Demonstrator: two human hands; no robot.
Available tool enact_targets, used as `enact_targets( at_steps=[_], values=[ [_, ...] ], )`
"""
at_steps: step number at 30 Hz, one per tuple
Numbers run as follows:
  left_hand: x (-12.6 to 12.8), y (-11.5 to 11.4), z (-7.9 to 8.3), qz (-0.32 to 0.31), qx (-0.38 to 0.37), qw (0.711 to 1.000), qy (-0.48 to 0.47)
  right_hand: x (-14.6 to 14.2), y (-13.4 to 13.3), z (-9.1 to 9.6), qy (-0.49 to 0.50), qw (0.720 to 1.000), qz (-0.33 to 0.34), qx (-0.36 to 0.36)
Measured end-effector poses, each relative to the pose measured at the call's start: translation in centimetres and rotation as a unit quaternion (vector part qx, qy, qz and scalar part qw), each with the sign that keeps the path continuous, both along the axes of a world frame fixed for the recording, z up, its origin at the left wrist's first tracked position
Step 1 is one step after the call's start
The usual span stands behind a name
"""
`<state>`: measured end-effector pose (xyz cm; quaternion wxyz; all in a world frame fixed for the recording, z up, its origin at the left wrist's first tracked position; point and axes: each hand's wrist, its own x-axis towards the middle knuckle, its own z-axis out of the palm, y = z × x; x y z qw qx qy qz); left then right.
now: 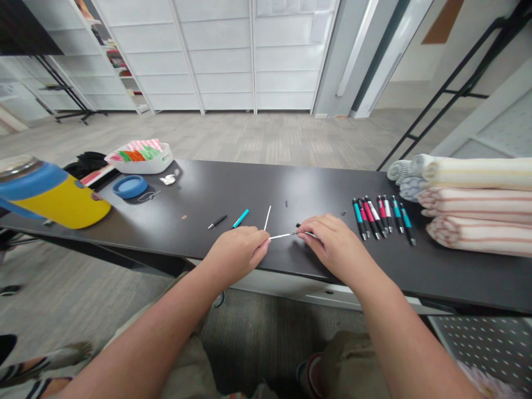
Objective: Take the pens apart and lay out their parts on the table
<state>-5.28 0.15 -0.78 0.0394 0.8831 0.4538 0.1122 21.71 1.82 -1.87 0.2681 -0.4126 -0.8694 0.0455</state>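
Near the front edge of the table, my left hand [239, 250] is closed, pinching a thin white pen refill [280, 236]. The refill's right end reaches my right hand [330, 239], whose fingers pinch a small black pen part [298, 225]. Whether the part sits on the refill or only touches it, I cannot tell. Another white refill [267, 217] lies just beyond my left fingertips. Left of that are a turquoise pen barrel [241, 218] and a black pen front section [217, 221]. A tiny dark piece [286, 204] lies farther back, and a small spring-like piece [343, 213] lies to the right.
Several assembled pens [372, 216] lie in a row on the right, beside rolled striped cloths [477, 202]. On the left are a yellow and blue bottle [62, 194], a blue lid [130, 187], crumpled white tissue [168, 179] and a white basket [160, 160] of colourful items.
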Motion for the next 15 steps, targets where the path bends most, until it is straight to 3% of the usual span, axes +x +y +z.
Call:
enact_targets(
  at_steps=[15],
  values=[
    [0.03,-0.15,-0.20,-0.011,0.010,1.000,0.014,-0.42,-0.21,0.03,-0.005,1.000,0.019,0.020]
  ],
)
